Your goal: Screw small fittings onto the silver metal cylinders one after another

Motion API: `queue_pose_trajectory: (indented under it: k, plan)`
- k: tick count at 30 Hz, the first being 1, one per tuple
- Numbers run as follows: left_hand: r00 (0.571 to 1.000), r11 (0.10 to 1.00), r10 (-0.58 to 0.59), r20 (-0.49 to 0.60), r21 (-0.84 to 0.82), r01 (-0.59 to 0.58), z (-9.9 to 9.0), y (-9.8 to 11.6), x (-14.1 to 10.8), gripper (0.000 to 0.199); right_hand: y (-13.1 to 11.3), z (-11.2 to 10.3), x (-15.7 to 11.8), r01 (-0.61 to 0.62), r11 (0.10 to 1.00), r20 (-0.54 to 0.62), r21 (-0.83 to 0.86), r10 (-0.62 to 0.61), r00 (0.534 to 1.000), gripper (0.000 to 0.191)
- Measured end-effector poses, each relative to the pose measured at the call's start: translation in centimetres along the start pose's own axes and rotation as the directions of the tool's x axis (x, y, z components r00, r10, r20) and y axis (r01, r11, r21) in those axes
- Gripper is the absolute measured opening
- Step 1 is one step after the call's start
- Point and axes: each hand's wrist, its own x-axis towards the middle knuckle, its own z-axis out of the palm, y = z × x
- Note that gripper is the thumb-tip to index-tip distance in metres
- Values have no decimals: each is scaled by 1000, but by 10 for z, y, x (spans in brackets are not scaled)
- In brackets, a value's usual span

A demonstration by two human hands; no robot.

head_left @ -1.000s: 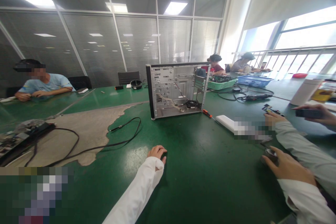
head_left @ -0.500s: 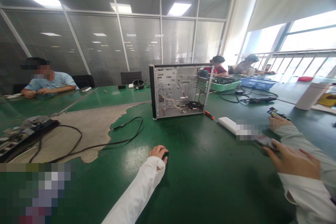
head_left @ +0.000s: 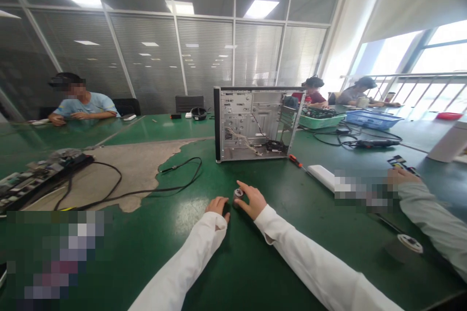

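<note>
My right hand (head_left: 254,200) has its thumb and fingers round a small dark cylinder with a pale top (head_left: 238,195), at the middle of the green table (head_left: 277,257). Just left of it my left hand (head_left: 218,207) rests on the table with bent fingers; what is under them, if anything, is hidden. Beyond both hands an open computer case (head_left: 251,124) stands upright, with loose wires and a black fan inside. A screwdriver with an orange handle (head_left: 295,160) lies by its right corner.
A larger dark cylinder (head_left: 403,249) stands at the right, near a co-worker's sleeve (head_left: 426,209). A white bar (head_left: 321,176) lies right of centre. Cables and a circuit board (head_left: 44,172) are on the left. Green (head_left: 321,121) and blue baskets (head_left: 374,119) sit behind.
My right hand has moved from the far right to the middle, beside my left hand, and now has the small cylinder. The view has turned slightly.
</note>
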Motion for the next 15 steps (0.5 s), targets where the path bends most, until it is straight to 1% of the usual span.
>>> queue_pose_trajectory:
  k: [2,5,7,10,13,15]
  plan:
    - [1000,1000,-26,-13,-2,26,3,-2,1,50,1,15,2,-47,992,0,118,48,999,55]
    - [1000,1000,-13,-10,17,13,6,-5,3,47,4,23,-3,-91,974,43,206,84,996,63]
    - [1000,999,14,-11,33,-13,8,-7,5,43,7,23,-7,-115,971,79,210,101,992,70]
    - [997,997,78,-16,30,-78,9,-11,6,35,9,20,-10,-148,969,111,199,128,986,72]
    - [995,995,100,-30,23,-99,10,-13,5,32,9,19,-10,-142,972,119,188,121,985,70]
    - [994,995,99,-40,18,-98,9,-12,5,32,8,18,-10,-116,973,101,201,97,990,69]
